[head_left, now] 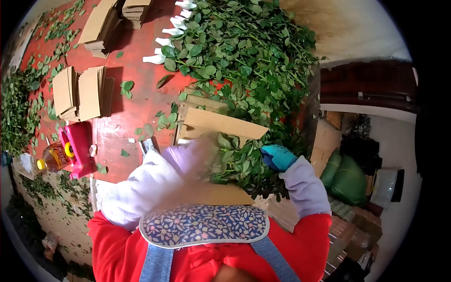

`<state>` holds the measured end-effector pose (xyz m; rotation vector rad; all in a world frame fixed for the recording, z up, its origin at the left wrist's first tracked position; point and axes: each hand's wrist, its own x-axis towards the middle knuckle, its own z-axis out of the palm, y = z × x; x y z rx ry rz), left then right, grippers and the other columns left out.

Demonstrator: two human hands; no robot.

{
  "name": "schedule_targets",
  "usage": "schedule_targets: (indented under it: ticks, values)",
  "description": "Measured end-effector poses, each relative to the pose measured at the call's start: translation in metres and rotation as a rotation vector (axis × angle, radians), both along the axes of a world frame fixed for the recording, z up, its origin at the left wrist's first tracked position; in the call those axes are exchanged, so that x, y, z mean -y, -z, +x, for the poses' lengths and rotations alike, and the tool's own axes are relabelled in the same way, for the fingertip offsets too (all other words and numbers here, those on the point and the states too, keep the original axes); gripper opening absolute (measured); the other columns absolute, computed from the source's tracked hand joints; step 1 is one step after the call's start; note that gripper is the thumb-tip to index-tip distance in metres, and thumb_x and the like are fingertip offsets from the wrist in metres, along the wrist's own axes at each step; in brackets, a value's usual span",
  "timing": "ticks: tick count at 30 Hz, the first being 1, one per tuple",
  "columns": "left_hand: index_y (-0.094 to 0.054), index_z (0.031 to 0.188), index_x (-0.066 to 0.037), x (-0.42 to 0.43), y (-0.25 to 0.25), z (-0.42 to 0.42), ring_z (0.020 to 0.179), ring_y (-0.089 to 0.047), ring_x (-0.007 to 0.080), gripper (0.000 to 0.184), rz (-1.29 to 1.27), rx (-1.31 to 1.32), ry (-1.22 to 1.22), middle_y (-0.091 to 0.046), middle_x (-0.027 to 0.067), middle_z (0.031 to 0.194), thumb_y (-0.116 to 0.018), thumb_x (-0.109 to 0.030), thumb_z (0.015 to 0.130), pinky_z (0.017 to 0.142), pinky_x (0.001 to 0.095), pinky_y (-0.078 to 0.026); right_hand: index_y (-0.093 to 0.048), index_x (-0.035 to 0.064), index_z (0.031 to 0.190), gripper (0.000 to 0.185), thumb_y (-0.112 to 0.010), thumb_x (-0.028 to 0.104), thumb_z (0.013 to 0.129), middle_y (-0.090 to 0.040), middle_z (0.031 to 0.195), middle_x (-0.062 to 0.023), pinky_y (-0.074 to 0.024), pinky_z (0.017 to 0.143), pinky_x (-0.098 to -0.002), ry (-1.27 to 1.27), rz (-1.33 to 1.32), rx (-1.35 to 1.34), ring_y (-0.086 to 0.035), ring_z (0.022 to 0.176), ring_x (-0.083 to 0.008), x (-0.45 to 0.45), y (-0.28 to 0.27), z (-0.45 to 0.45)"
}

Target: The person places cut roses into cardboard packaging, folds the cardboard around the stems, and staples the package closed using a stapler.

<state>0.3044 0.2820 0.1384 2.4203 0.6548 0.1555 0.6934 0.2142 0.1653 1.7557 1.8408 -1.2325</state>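
We are leaning over a red worktop (141, 103), our left hand (182, 155) blurring at near centre, its grip we cannot tell, our teal-gloved right hand (282, 157) touching near leafy stems (238, 160), its grip unclear, corrugated cardboard (225, 123) lying just beyond

Ahead and left of the left grip (181, 157), room is offered over the red worktop (141, 105), bounded farther out by stacked cardboard (89, 96) and a pink dispenser (82, 145). Toward the right grip (280, 158), passage is blocked by leafy stems (237, 157); ahead, by a cardboard sheet (223, 123).
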Motion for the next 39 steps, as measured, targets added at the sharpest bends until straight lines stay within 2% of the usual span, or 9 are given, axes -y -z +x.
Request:
schedule_targets:
  ticks: [6,9,19,27,29,32,34,37,39]
  values:
    - [-0.055,0.117,-0.011,0.008,0.012,0.004,0.098,-0.065,0.0238,0.051,0.119,-0.07,0.014,-0.047,0.0102,0.14,-0.071,-0.019,0.069,0.066,0.0345,-0.057,-0.066,0.0085,0.112,0.025,-0.061,0.014,0.088,-0.068,0.092,-0.0095,-0.0508,0.072,-0.0311,0.547,0.314,-0.317,-0.065,0.082,-0.0169,-0.113,-0.084,-0.002]
    - [-0.055,0.116,-0.01,0.002,-0.008,0.008,0.088,-0.067,0.0242,0.05,0.03,-0.228,0.068,-0.048,0.011,0.139,-0.071,-0.019,0.069,0.063,0.0347,-0.057,-0.065,0.0093,0.111,0.027,-0.061,0.023,0.088,-0.069,0.094,-0.0131,-0.0518,0.073,-0.0387,-0.119,0.958,-0.038,-0.067,0.082,-0.0278,-0.194,-0.058,-0.039]
    - [-0.05,0.123,-0.013,0.013,0.033,-0.002,0.093,-0.067,0.0296,0.056,-0.068,-0.148,-0.026,-0.039,0.0134,0.146,-0.072,-0.018,0.072,0.072,0.0383,-0.057,-0.062,0.0096,0.106,0.023,-0.054,0.025,0.092,-0.067,0.104,-0.0147,-0.0498,0.079,-0.0475,0.039,0.286,0.667,-0.064,0.094,-0.0361,-0.268,0.032,-0.064]
    - [-0.048,0.129,-0.01,-0.001,-0.032,0.008,0.101,-0.063,0.0323,0.057,-0.315,-0.245,-0.063,-0.042,0.0164,0.143,-0.069,-0.017,0.077,0.082,0.038,-0.055,-0.063,0.006,0.108,0.021,-0.05,0.016,0.095,-0.064,0.087,-0.0016,-0.0469,0.067,-0.0273,0.983,0.311,-0.712,-0.057,0.073,-0.0126,-0.174,-0.053,-0.02]
    - [-0.049,0.129,-0.01,0.003,-0.032,0.008,0.103,-0.063,0.0328,0.055,-0.31,-0.262,-0.077,-0.043,0.017,0.142,-0.068,-0.017,0.078,0.083,0.0381,-0.055,-0.066,0.0059,0.105,0.022,-0.049,0.017,0.096,-0.062,0.083,0.0001,-0.0458,0.067,-0.026,0.363,0.452,-0.34,-0.056,0.073,-0.0108,-0.132,-0.106,-0.044]
    - [-0.051,0.127,-0.009,0.002,-0.038,0.012,0.104,-0.062,0.0322,0.051,-0.145,-0.35,0.043,-0.043,0.0169,0.141,-0.068,-0.02,0.08,0.085,0.0388,-0.054,-0.067,0.0036,0.1,0.017,-0.054,0.012,0.093,-0.06,0.077,-0.0001,-0.0456,0.065,-0.0288,0.864,0.012,-0.879,-0.056,0.071,-0.0121,-0.076,-0.098,-0.014]
    - [-0.051,0.125,-0.009,0.03,0.044,0.006,0.104,-0.063,0.0312,0.05,0.074,-0.144,-0.094,-0.044,0.0159,0.141,-0.068,-0.021,0.08,0.084,0.0389,-0.054,-0.066,0.0027,0.099,0.016,-0.058,0.008,0.086,-0.059,0.078,-0.0044,-0.0463,0.065,-0.0311,0.446,0.349,-0.768,-0.058,0.07,-0.0181,-0.043,-0.102,-0.019]
    - [-0.05,0.129,-0.009,0.012,-0.027,0.011,0.106,-0.063,0.0283,0.054,-0.47,0.054,-0.224,-0.044,0.013,0.143,-0.067,-0.026,0.081,0.084,0.0391,-0.054,-0.065,0.0054,0.1,0.024,-0.06,0.004,0.077,-0.059,0.085,-0.0118,-0.0479,0.068,-0.0344,-0.215,0.551,-0.189,-0.059,0.074,-0.0291,-0.009,-0.094,-0.006]
    - [-0.047,0.133,-0.009,0.01,-0.06,0.018,0.108,-0.063,0.0279,0.06,-0.074,-0.421,0.014,-0.042,0.0125,0.145,-0.067,-0.029,0.08,0.084,0.0383,-0.055,-0.063,0.0085,0.096,0.022,-0.062,0.01,0.074,-0.059,0.085,-0.0122,-0.0478,0.069,-0.0419,-0.233,0.491,-0.108,-0.06,0.08,-0.0338,0.008,-0.062,0.015]
